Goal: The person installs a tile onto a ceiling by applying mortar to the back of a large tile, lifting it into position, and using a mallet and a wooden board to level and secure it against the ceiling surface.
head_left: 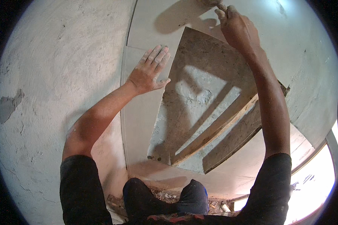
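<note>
In the head view, the left grip (148, 75) is spread flat and released, whitened with dust and laid over a pale tile (137, 120) beside the rendered wall (33, 75); how firmly the tile is pressed cannot be told. The right grip (239, 30) is raised near the upper edge and appears clenched on a mallet-like tool (207, 2), which is mostly cut off, so its exact kind cannot be confirmed. By judgement, a tile-bedding step is in hand, with the tile steadied by the left grip and the tool readied in the right one. For the next move, a light, controlled tap would be called for, with the left grip held clear of the blow. No true container is seen; nearest to one is the untiled recess (199, 47), just right of the left grip and below the right grip, where a wooden batten (214, 133) is set slantwise across rough backing (202, 97)
</note>
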The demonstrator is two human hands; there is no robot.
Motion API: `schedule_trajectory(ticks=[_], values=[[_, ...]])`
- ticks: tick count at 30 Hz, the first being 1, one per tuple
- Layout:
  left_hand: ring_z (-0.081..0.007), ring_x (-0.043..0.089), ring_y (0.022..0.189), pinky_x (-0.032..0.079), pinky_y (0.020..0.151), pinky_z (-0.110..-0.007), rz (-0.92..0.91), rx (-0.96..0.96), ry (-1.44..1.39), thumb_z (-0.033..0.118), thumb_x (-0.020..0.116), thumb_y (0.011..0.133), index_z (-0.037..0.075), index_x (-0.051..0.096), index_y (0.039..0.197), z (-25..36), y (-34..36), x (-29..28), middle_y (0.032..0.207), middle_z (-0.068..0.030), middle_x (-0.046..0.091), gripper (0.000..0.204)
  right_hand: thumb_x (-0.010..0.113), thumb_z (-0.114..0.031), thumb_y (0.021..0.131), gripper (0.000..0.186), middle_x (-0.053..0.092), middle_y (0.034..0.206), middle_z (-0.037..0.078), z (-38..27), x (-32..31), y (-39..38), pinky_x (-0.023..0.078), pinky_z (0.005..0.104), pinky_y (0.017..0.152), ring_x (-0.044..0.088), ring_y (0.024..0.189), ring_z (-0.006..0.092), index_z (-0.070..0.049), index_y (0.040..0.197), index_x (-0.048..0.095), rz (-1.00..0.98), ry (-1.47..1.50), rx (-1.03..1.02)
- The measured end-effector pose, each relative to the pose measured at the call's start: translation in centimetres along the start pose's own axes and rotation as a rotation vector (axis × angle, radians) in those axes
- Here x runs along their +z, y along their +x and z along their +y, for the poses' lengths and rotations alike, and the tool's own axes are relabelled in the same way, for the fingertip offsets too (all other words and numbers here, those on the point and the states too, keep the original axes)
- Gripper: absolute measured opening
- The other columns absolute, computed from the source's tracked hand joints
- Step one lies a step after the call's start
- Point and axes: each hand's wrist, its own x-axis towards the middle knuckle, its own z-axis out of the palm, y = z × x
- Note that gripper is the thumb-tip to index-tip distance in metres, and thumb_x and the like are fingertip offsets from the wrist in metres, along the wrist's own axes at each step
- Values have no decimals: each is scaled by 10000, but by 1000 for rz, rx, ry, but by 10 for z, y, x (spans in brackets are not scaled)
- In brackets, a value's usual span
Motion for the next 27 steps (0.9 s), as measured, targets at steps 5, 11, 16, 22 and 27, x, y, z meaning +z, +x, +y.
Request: schedule_trajectory(ticks=[5,11,16,22,27], values=[[-404,243,1539,248,1248,-560,9,4,0,501,732,842,24,252,1603,0,0,-1,1678,-192,225,1018,476,-477,1079,525,713,966,269,5,-13,-7,522,531,842,691,936,468,12,1158,649,41,179,33],[-359,231,1547,230,1271,-520,-16,-8,59,580,693,875,45,272,1587,-1,-1,2,1663,-167,230,985,484,-488,1059,522,706,965,284,19,-14,-42,503,562,827,673,936,490,4,1068,659,185,356,48],[-364,323,1485,255,1240,-511,45,14,30,526,718,875,59,338,1554,2,0,-5,1608,-163,322,907,513,-458,1062,507,632,790,189,15,-17,-105,483,446,741,623,761,325,32,1013,634,168,662,259],[-375,520,1220,396,1027,-513,41,-123,-45,492,780,836,39,548,1375,4,92,-42,1341,-168,562,741,516,-531,1059,533,508,683,-4,-8,5,-207,377,288,517,466,571,100,-24,931,621,-44,1173,737],[-426,278,1464,218,1205,-566,15,113,-132,571,795,777,58,346,1561,0,207,-47,1587,-251,314,1039,481,-541,1067,503,476,655,-12,-35,35,-211,342,279,422,419,479,107,-57,969,575,-199,1669,1149]])
